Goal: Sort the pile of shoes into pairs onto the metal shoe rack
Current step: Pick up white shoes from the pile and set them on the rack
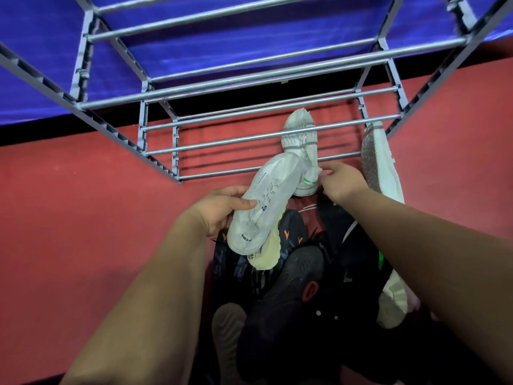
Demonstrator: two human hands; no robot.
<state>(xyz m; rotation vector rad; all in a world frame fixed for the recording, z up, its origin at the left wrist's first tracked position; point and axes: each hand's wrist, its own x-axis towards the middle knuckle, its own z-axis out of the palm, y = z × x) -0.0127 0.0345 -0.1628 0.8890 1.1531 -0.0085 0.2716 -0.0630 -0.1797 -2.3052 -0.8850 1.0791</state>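
My left hand (222, 208) grips a pale grey knit sneaker (263, 201) by its side, held tilted above the pile with its toe toward the rack. My right hand (340, 180) pinches the heel of a white sneaker (301, 143) that lies on the lowest bars of the grey metal shoe rack (211, 144), toe pointing away from me. The pile of shoes (299, 273) lies on the red floor in front of the rack, mostly black pairs with orange and red marks, with a cream sneaker (266, 254) under the grey one.
A white knit shoe (381, 162) leans sole-up against the rack's right post. Another white shoe (392, 298) lies at the pile's right edge. Upper rack bars (249, 76) cross overhead. A blue sheet (41, 51) hangs behind the rack. Red floor (83, 204) spreads to the left.
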